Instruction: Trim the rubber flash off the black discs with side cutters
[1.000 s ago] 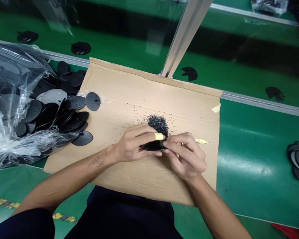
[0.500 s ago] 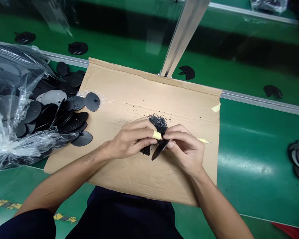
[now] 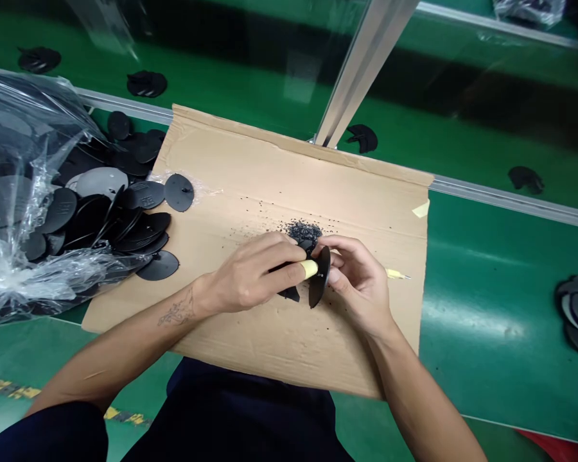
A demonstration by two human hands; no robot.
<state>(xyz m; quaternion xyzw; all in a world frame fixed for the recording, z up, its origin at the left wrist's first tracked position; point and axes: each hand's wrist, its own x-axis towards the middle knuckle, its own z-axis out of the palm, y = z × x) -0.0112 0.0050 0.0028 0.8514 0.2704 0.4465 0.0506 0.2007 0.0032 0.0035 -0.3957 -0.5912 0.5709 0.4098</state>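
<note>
Head view: the black disc [image 3: 320, 278] is held above the cardboard sheet [image 3: 289, 346], tilted nearly on edge between the two hands. The right hand [image 3: 361, 282] has its thumb and fingers clamped on the disc at its right side and upper edge. The left hand [image 3: 262, 274] lies palm down, with a yellow wrap [image 3: 309, 269] on one fingertip, which overlaps the disc's left face; whether its fingers are closed on anything cannot be told. A dark piece [image 3: 290, 294] shows beneath the left hand, mostly hidden; whether it is gripped or lying there cannot be determined. Just beyond the hands, a heap of small black bits [image 3: 304, 229] sits on the sheet, with strays scattered around it. A yellow pen-like tool [image 3: 397, 274] lies near the right hand. At the sheet's left edge, loose discs [image 3: 144, 232] lie piled beside a clear plastic bag [image 3: 24, 282].
</note>
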